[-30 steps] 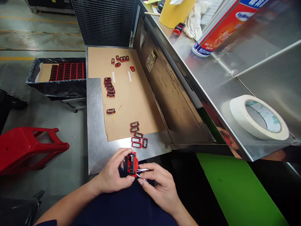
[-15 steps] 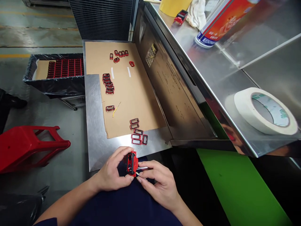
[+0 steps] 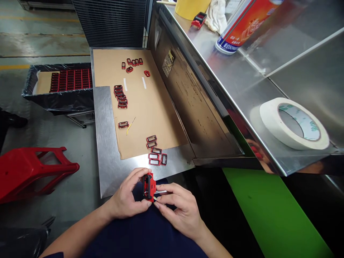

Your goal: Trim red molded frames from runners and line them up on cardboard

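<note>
My left hand [image 3: 129, 199] grips a red and black plastic frame [image 3: 149, 187] by its two ends, fingers at the top and thumb at the bottom. The part is held upright just in front of the metal table's near edge. On its right side, my right hand [image 3: 178, 206] is closed on a slim silver tool [image 3: 161, 192], which looks like tweezers. The tool's tip meets the frame's side, and its far end is hidden by my fingers. Several similar red and black frames [image 3: 154, 156] lie just beyond my hands on the bare metal.
Cardboard [image 3: 145, 118] covers most of the table [image 3: 103, 143], with more frames and a yellow pick [image 3: 130, 126] on it. A lined crate [image 3: 57, 96] of frames and a red stool [image 3: 34, 172] stand left. Masking tape [image 3: 268, 118] and a spray can [image 3: 239, 30] sit on the right shelf.
The view has shifted slightly, so the surroundings sit a little further left. The frame has turned slightly in my left hand; both hands keep their grips.
</note>
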Motion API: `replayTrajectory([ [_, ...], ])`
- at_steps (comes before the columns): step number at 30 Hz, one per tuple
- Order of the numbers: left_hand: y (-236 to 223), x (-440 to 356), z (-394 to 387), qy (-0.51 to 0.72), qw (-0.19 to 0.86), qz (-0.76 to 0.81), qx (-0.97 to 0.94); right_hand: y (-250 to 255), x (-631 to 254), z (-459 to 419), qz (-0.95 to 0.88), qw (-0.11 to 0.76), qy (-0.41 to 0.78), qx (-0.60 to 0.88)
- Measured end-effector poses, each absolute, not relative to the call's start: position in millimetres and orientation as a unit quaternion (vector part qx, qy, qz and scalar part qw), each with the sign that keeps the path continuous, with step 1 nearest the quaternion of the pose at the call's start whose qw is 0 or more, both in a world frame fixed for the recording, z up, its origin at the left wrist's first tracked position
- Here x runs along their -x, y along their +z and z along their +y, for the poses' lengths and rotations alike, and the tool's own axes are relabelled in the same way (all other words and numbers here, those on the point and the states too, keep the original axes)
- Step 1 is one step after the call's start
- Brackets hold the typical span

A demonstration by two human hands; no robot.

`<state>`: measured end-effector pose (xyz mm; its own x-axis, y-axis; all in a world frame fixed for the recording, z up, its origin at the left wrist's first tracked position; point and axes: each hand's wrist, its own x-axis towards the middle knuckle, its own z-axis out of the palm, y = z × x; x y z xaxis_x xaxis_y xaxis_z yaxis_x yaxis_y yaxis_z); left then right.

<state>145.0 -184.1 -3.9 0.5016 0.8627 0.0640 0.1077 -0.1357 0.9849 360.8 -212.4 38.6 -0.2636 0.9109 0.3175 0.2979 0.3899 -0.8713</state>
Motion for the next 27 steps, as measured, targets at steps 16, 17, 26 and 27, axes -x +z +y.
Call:
replayTrajectory([
  [16,-8.8,-144.5,-182.5,0.331,0.563,0.357,-0.668,37.6,-361.8,-212.1,-0.723,0.413,0.356,0.425],
  [17,-9.3,-144.0,-182.5,0.331,0.564,0.354,-0.668,37.8,-361.8,-212.2,-0.722,0.410,0.360,0.425],
  [26,-18.3,-141.3,-182.7,0.340,0.588,0.338,-0.651,44.8,-358.9,-210.6,-0.729,0.391,0.366,0.427],
  [27,-19.4,-141.2,-182.9,0.341,0.593,0.339,-0.646,45.7,-358.5,-210.2,-0.729,0.389,0.367,0.427],
])
